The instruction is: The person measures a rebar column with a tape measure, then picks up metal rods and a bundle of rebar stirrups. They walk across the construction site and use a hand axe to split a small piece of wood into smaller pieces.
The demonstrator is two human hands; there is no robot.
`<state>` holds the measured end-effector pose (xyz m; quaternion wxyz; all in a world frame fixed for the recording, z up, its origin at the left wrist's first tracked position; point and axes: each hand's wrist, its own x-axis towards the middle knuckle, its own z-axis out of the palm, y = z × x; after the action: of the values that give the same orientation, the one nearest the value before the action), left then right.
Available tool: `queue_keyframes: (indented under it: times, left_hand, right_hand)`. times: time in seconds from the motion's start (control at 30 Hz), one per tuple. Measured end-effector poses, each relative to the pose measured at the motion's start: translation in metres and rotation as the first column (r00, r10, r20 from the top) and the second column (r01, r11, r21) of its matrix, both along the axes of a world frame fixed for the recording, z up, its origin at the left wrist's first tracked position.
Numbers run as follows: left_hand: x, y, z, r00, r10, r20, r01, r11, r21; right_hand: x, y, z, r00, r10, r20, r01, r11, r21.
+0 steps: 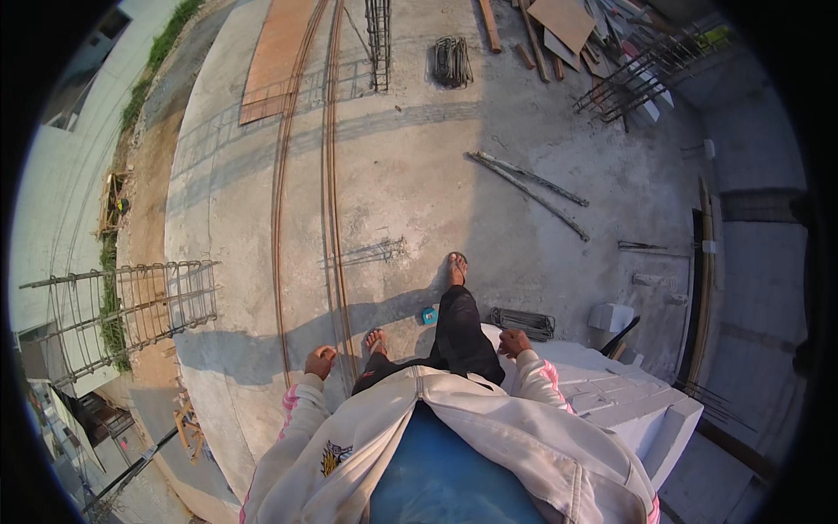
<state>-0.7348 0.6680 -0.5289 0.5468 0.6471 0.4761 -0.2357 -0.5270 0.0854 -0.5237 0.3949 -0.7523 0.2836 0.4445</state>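
Note:
My left hand hangs at my side, its fingers curled in, with nothing visible in them. Long rusty steel bars run along the concrete floor beside it. On the other side, my right hand hangs with loosely bent fingers a little apart, holding nothing I can see. Close to that hand are a stack of white blocks and a bundle of bent steel stirrups. A small teal tape measure lies on the floor between my feet, nearer the forward right foot.
Two long thin poles lie ahead to the right. A rebar cage juts over the slab's left edge. Farther off are a plywood sheet, another stirrup bundle and piled boards. A white container stands at right.

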Motion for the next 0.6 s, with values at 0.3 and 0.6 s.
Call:
queue_keyframes:
  times: [0.3, 0.6]
  left_hand:
    - [0.208, -0.166, 0.037, 0.939, -0.305, 0.158, 0.242, 0.914, 0.324]
    - [0.516, -0.263, 0.087, 0.629, -0.664, 0.404, 0.471, 0.739, 0.481]
  right_hand:
    - [0.286, -0.036, 0.017, 0.973, 0.076, 0.219, -0.107, 0.985, 0.134]
    - [0.360, -0.057, 0.053, 0.927, 0.249, 0.282, -0.250, 0.968, -0.031]
